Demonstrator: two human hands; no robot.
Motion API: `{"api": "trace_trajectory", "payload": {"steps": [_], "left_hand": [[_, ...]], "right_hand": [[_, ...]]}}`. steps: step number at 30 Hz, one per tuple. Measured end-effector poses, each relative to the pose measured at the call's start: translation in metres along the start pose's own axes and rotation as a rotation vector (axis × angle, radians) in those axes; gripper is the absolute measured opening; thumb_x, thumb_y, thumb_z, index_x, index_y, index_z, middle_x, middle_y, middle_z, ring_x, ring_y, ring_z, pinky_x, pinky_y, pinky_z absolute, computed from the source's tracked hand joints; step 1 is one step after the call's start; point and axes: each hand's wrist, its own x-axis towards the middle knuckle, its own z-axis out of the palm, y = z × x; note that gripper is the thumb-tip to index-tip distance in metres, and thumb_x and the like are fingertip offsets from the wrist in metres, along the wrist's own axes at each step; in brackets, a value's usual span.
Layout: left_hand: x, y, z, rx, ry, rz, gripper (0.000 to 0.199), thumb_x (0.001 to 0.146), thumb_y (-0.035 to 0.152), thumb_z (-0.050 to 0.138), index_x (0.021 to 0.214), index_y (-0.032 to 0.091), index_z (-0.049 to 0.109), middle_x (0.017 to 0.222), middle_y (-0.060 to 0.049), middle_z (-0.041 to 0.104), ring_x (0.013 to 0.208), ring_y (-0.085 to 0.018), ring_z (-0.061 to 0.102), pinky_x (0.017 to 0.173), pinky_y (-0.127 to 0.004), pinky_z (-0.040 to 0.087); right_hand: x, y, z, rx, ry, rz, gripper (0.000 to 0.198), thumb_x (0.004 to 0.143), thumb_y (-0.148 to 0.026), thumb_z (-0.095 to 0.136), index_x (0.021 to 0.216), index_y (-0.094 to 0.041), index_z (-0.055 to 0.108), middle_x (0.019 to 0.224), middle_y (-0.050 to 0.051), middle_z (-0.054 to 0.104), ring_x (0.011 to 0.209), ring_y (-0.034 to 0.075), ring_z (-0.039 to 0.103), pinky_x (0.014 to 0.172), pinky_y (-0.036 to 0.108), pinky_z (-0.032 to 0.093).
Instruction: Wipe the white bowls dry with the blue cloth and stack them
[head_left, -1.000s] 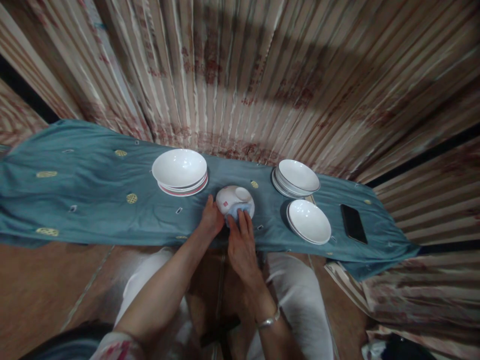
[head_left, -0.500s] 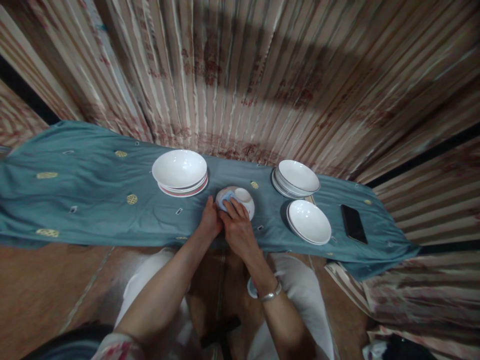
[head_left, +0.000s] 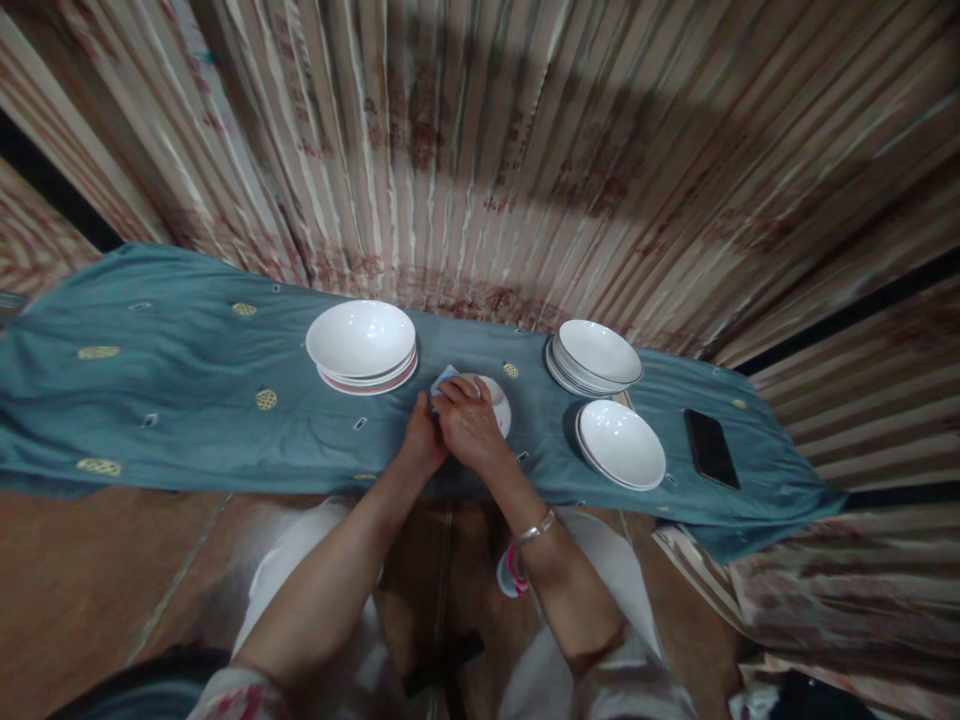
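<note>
Between my hands is a white bowl point(head_left: 500, 408), and the round foot ring showing on top suggests it lies upside down. My left hand point(head_left: 424, 436) is closed on its near left edge; the fingertips are hidden. With bent fingers, my right hand point(head_left: 471, 424) presses a folded light-blue cloth point(head_left: 444, 377) to the bowl's left side. The right hand covers much of the bowl and most of the cloth.
Left of the bowl stands a stack of white bowls and red-rimmed plates point(head_left: 361, 340). To the right are a taller bowl stack point(head_left: 598, 353), a lower one point(head_left: 622, 443) and a black phone point(head_left: 710, 448). A green patterned cloth point(head_left: 195, 400) covers the table; a curtain point(head_left: 480, 170) hangs behind.
My right hand has slid the blue cloth left and away from me, from the bowl's top to its left edge. My left hand has stayed about where it was.
</note>
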Motion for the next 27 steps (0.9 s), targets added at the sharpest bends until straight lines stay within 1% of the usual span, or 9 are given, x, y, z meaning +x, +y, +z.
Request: {"api": "trace_trajectory", "payload": {"steps": [4, 8, 13, 16, 19, 23, 27], "left_hand": [[-0.001, 0.001, 0.001, 0.000, -0.016, -0.010, 0.051, 0.104, 0.041, 0.024, 0.133, 0.011, 0.055, 0.112, -0.013, 0.074, 0.111, -0.024, 0.069, 0.101, -0.040, 0.052], [0.003, 0.001, -0.005, 0.061, -0.082, -0.009, 0.054, 0.104, 0.043, 0.023, 0.137, 0.013, 0.053, 0.117, -0.013, 0.073, 0.116, -0.026, 0.066, 0.104, -0.044, 0.050], [0.007, 0.001, -0.011, 0.136, -0.049, 0.013, 0.059, 0.103, 0.047, 0.022, 0.142, 0.013, 0.051, 0.120, -0.014, 0.072, 0.119, -0.027, 0.064, 0.106, -0.044, 0.048], [0.009, 0.001, -0.013, 0.141, -0.059, 0.004, 0.059, 0.103, 0.048, 0.024, 0.144, 0.015, 0.049, 0.123, -0.014, 0.072, 0.119, -0.029, 0.065, 0.106, -0.046, 0.048], [0.012, 0.001, -0.014, 0.119, -0.067, 0.010, 0.060, 0.102, 0.049, 0.025, 0.145, 0.014, 0.048, 0.124, -0.015, 0.071, 0.117, -0.029, 0.066, 0.105, -0.045, 0.049], [0.011, 0.001, -0.013, 0.126, -0.045, 0.012, 0.060, 0.103, 0.049, 0.024, 0.145, 0.015, 0.049, 0.121, -0.015, 0.073, 0.117, -0.029, 0.066, 0.105, -0.046, 0.049], [0.010, 0.001, -0.011, 0.098, -0.046, 0.006, 0.062, 0.103, 0.048, 0.025, 0.149, 0.012, 0.045, 0.124, -0.016, 0.072, 0.116, -0.029, 0.067, 0.104, -0.044, 0.049]], "right_hand": [[0.013, 0.003, -0.006, -0.021, -0.049, 0.011, 0.032, 0.101, -0.016, 0.040, 0.109, -0.016, 0.071, 0.123, 0.011, 0.069, 0.128, 0.027, 0.051, 0.118, 0.050, 0.026], [0.023, 0.008, -0.012, -0.018, -0.064, 0.027, 0.030, 0.097, -0.013, 0.044, 0.108, -0.016, 0.072, 0.119, 0.013, 0.071, 0.119, 0.028, 0.058, 0.113, 0.047, 0.032], [0.035, 0.021, -0.014, 0.022, -0.096, 0.073, 0.031, 0.096, -0.010, 0.045, 0.107, -0.014, 0.074, 0.116, 0.013, 0.074, 0.112, 0.025, 0.064, 0.103, 0.037, 0.040], [0.042, 0.031, -0.012, 0.069, -0.122, 0.096, 0.035, 0.095, -0.008, 0.044, 0.112, -0.012, 0.074, 0.117, 0.014, 0.074, 0.109, 0.025, 0.066, 0.100, 0.036, 0.043], [0.048, 0.041, -0.009, 0.120, -0.126, 0.132, 0.037, 0.096, -0.008, 0.042, 0.117, -0.011, 0.073, 0.121, 0.015, 0.073, 0.112, 0.026, 0.066, 0.099, 0.036, 0.045], [0.055, 0.056, -0.004, 0.192, -0.114, 0.195, 0.039, 0.096, -0.009, 0.042, 0.116, -0.016, 0.075, 0.123, 0.011, 0.074, 0.114, 0.023, 0.067, 0.101, 0.031, 0.047], [0.060, 0.075, 0.003, 0.333, -0.091, 0.266, 0.040, 0.095, -0.009, 0.041, 0.111, -0.019, 0.077, 0.119, 0.007, 0.076, 0.111, 0.018, 0.069, 0.098, 0.028, 0.050]]}}
